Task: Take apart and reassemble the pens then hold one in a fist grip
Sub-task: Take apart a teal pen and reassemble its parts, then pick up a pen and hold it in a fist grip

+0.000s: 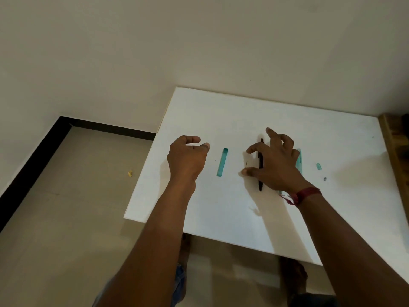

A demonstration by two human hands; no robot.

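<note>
A white table (243, 111) is seen from above, with both bare hands held over it. The left hand (188, 158) is held at the table's left side, its fingers loosely curled and its thumb near them, with nothing gripped. Just to its right a translucent teal pen piece (222, 162) lies flat on the table, apart from both hands. The right hand (274, 165) is spread wide over a black pen (260, 161), which lies lengthwise on the table under the palm; whether the pen is touched cannot be told, and no finger is closed round it. A thin dark refill (246, 164) is seen beside the thumb tip. A second teal pen piece (299, 159) is partly hidden behind the right hand. Farther right, a small teal part (318, 166) and a small grey part (325, 179) lie apart on the table. A red thread band (306, 194) is worn on the right wrist. A yellow scrap (130, 173) lies on the floor.
</note>
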